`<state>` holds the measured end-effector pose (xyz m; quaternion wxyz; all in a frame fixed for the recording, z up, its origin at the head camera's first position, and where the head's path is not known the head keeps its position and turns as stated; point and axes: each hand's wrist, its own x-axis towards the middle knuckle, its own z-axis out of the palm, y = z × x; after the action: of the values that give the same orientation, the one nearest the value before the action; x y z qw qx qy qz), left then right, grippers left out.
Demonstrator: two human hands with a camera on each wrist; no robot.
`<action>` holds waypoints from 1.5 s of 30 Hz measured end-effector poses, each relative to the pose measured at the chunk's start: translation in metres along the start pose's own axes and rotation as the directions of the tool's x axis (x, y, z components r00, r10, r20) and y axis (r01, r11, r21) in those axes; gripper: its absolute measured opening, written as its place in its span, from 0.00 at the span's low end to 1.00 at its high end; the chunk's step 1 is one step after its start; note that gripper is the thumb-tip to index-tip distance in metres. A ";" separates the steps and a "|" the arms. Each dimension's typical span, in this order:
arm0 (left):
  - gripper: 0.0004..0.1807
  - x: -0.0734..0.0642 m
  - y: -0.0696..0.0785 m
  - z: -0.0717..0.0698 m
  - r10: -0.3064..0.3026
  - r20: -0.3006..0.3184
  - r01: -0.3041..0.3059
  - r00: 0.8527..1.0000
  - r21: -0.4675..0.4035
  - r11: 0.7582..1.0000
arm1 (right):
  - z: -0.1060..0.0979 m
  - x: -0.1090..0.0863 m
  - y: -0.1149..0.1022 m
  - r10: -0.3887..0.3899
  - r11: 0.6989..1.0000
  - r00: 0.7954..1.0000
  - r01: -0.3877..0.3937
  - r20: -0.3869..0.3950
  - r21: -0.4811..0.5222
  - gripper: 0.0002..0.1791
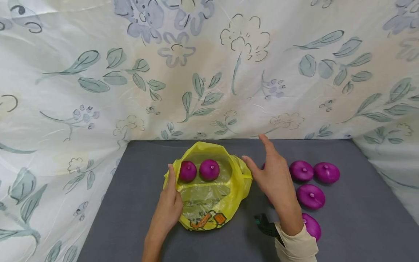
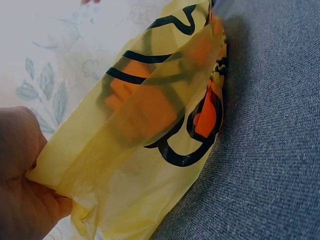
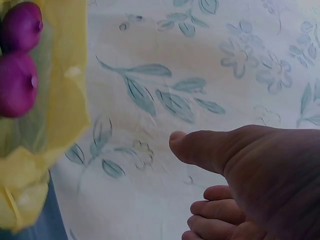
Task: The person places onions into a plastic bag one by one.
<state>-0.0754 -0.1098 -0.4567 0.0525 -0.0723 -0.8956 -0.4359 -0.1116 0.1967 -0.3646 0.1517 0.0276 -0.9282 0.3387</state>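
Observation:
A yellow plastic bag [image 1: 241, 182] with printed orange and black drawings stands with its mouth spread wide. Two purple, round, onion-like pieces [image 1: 209, 170] with small stem nubs lie inside it. My left hand [image 1: 168, 208] pinches the bag's left rim between thumb and fingers; the left wrist view shows the film [image 2: 85, 165] bunched in that grip. Just right of the bag, my right hand [image 1: 275, 182] is raised with thumb and fingers spread and nothing held. In the right wrist view, the right hand [image 3: 265, 175] is apart from the bag.
Several more onion-like pieces [image 1: 311, 196] lie to the right on the dark grey table [image 1: 356, 218], some partly hidden behind my right hand and sleeve. A floral cloth [image 1: 209, 102] hangs behind the table and along both sides.

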 end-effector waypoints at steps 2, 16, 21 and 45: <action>0.50 -0.001 0.000 0.000 0.002 -0.006 -0.001 1.000 0.009 1.000 | -0.005 -0.001 0.003 0.014 1.000 1.000 -0.014 -0.009 -0.011 0.48; 0.50 0.003 -0.001 0.003 0.012 -0.024 -0.012 1.000 0.013 1.000 | -0.044 -0.006 0.042 0.139 0.985 0.987 -0.146 -0.086 -0.089 0.50; 0.50 0.001 -0.002 0.003 0.009 -0.027 -0.009 1.000 0.010 1.000 | -0.055 -0.010 0.055 0.198 0.974 0.978 -0.204 -0.072 -0.096 0.51; 0.49 0.006 -0.002 0.003 0.002 -0.007 -0.002 1.000 0.012 1.000 | -0.093 -0.033 0.117 0.335 0.909 0.937 -0.348 -0.093 -0.229 0.53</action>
<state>-0.0814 -0.1082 -0.4588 0.0566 -0.0712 -0.8980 -0.4306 -0.0735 0.3443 -0.3795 0.1161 -0.1626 -0.9487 0.2449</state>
